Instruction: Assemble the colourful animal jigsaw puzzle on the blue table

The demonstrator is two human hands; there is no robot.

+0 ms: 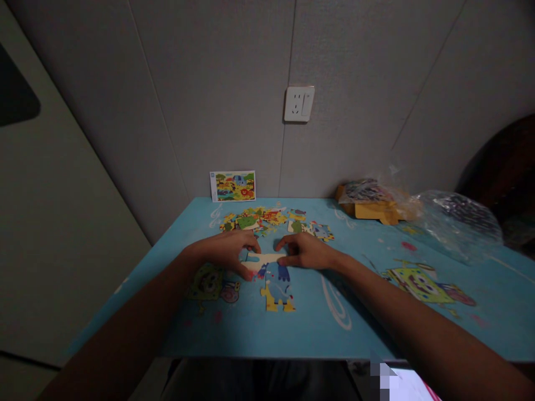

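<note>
A partly joined jigsaw puzzle [277, 287] lies on the blue tabletop in front of me, showing a blue elephant with yellow below. My left hand [229, 249] curls around the puzzle's upper left end, with thumb and fingers at the edges of a pale piece [253, 258]. From the other side, my right hand [307, 252] pinches the upper right end, its thumb resting on the cream strip above the elephant. Beyond my hands lies a heap of loose jigsaw pieces [251, 220], partly covered by my fingers. More pieces [320, 230] lie to its right.
A picture card [234, 186] of cartoon animals leans on the wall at the table's back. At the back right are an orange-yellow box [374, 210] and crumpled clear plastic bags [460, 220]. Cartoon prints decorate the tabletop [309, 334]. A socket [298, 104] is on the wall.
</note>
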